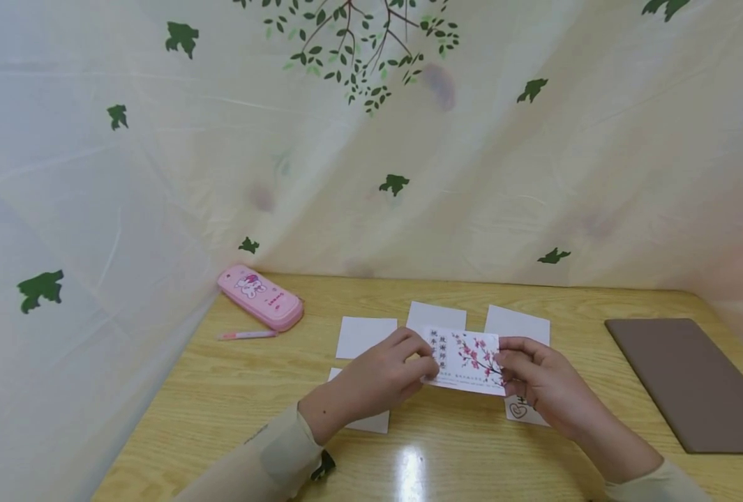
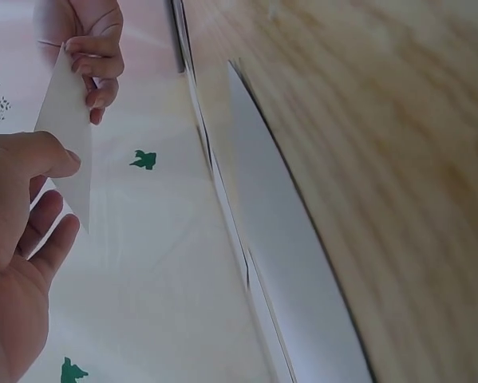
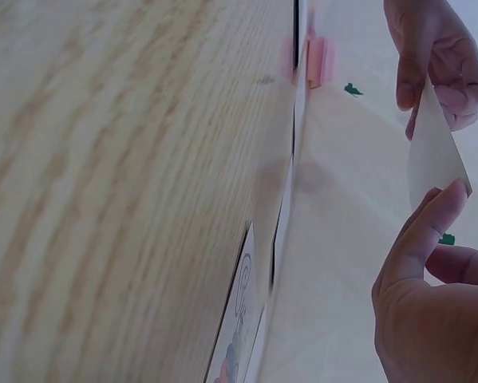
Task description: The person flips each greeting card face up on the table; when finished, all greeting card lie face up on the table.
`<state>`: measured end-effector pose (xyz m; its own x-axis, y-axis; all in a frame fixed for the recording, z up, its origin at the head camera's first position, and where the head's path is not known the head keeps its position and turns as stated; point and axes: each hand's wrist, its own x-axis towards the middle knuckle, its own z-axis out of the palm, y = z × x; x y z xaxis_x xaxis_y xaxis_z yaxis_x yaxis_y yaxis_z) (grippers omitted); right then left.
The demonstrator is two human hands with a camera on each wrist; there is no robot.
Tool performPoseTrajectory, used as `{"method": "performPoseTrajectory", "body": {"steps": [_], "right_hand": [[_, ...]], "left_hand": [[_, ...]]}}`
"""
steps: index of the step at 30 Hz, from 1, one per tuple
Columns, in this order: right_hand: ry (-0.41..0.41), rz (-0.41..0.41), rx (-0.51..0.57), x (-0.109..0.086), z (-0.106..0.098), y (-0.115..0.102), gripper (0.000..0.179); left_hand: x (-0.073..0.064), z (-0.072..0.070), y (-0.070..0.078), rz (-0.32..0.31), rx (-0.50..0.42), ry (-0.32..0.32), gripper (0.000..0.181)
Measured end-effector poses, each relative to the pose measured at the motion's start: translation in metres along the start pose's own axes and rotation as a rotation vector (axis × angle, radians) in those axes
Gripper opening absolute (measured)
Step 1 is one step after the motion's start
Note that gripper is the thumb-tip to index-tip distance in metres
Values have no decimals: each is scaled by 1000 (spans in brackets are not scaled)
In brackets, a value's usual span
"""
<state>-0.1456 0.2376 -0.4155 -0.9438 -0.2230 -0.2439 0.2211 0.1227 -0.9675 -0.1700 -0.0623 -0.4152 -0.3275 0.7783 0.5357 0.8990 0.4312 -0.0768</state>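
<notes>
Both hands hold one card (image 1: 468, 359) up above the table, its face printed with pink blossoms on a branch and columns of dark characters. The left hand (image 1: 386, 373) pinches its left edge between thumb and fingers. At the opposite edge, the right hand (image 1: 547, 383) grips it the same way. The left wrist view shows the plain back of this card (image 2: 67, 120) between the two hands. Under and behind the right hand lies another card (image 1: 528, 413) with a drawn heart and partly hidden writing. A white card (image 1: 371, 422) is partly covered by the left forearm.
White cards lie at the back: one on the left (image 1: 365, 337), one in the middle (image 1: 437, 315), one on the right (image 1: 518, 322). A pink pencil case (image 1: 261, 296) and a pink pen (image 1: 248, 335) are at the left. A brown board (image 1: 691, 383) lies right. A patterned curtain (image 1: 321, 209) hangs around the table.
</notes>
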Motion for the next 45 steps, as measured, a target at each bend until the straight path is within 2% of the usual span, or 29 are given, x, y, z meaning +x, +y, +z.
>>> {"method": "performPoseTrajectory", "body": {"steps": [4, 7, 9, 12, 15, 17, 20, 23, 26, 30, 38, 45], "right_hand": [[7, 6, -3, 1, 0, 1, 46], [16, 16, -9, 1, 0, 1, 46], [24, 21, -14, 1, 1, 1, 46], [32, 25, -22, 1, 1, 1, 46], [40, 33, -24, 0, 2, 1, 45], [45, 40, -27, 0, 2, 1, 45], [47, 45, -43, 0, 2, 2, 45], [52, 49, -50, 1, 2, 3, 45], [47, 46, -51, 1, 2, 4, 46], [28, 36, -42, 2, 3, 5, 47], [-28, 32, -62, 5, 3, 7, 49], [-90, 73, -143, 8, 2, 10, 57]], "left_hand": [[0, 0, 0, -63, -36, 16, 24], [2, -3, 1, -187, -149, -4, 28], [5, -7, 1, -323, -276, -41, 31], [8, -11, 2, -589, -530, -94, 39], [10, -10, 0, -842, -784, -116, 53], [11, -9, -2, -957, -916, -131, 62], [13, -6, -4, -1066, -1069, -147, 69], [15, -3, -5, -1118, -1176, -139, 70], [16, 0, -6, -1145, -1208, -143, 69], [16, 5, -6, -1159, -1199, -160, 64], [13, 10, -6, -1143, -1168, -180, 51], [10, 18, -8, -1131, -1085, -252, 49]]}}
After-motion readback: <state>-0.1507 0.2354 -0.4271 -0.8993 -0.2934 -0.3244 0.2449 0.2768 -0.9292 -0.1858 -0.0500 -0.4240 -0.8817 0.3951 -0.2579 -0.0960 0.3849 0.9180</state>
